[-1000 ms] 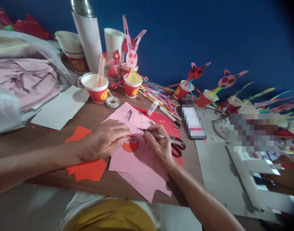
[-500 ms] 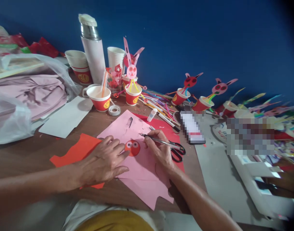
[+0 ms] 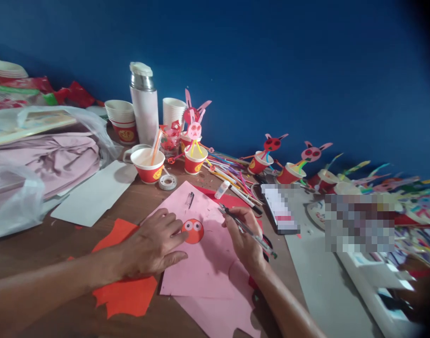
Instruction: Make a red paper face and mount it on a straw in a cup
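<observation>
My left hand lies flat with spread fingers on the pink paper, its fingertips touching the edge of a small red paper circle that carries two white eyes. My right hand rests on the same sheet to the right of the circle and grips a pen, which points up and to the left. Black scissors lie partly hidden behind that hand. An orange-red paper scrap sticks out under my left wrist.
Red paper cups, a roll of tape, a white thermos, stacked cups and cup animals stand at the back by the blue wall. Coloured straws, a glue stick, plastic-bagged cloth and white card lie around.
My left hand slid back off the red circle, so its white eyes now show. My right hand lifted the pen away from the circle. The camera tilted upward.
</observation>
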Motion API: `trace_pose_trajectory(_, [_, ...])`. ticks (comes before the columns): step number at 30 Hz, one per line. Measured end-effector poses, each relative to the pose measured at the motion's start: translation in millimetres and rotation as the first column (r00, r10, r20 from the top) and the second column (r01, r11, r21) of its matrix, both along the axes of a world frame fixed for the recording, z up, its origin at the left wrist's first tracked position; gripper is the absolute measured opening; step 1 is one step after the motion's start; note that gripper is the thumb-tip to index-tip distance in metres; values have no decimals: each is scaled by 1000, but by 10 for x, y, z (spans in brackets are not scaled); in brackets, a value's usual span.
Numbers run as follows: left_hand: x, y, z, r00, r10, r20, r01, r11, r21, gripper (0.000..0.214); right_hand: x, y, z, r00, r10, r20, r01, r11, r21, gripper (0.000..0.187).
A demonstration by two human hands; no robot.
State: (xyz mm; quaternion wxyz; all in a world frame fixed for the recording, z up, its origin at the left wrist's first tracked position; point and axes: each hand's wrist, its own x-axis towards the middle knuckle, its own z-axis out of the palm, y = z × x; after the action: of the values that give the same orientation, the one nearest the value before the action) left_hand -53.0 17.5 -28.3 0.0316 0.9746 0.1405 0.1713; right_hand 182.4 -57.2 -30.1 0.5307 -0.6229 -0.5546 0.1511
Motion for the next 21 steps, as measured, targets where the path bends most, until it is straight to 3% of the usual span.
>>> trace_pose_trajectory(4, [-55, 43, 54, 997, 38, 62, -35, 998, -51, 27, -18, -9, -57, 983, 14, 185, -19, 1000, 23, 10])
trace_pose_trajectory(9, [-155, 170, 141, 981, 156, 118, -145, 984, -101, 28, 54, 9, -54, 891, 113, 439, -137, 990, 23, 15])
trace_pose_trajectory(17, [-171, 263, 152, 962, 268, 50, -253, 947, -198, 29, 115, 6, -18, 726, 214, 654, -280, 960, -4, 22])
trace_pose_trajectory(21, [-163, 305, 230, 956, 294, 21, -286, 944, -166, 27, 97, -44, 94, 652, 328, 684, -326, 935, -138, 33])
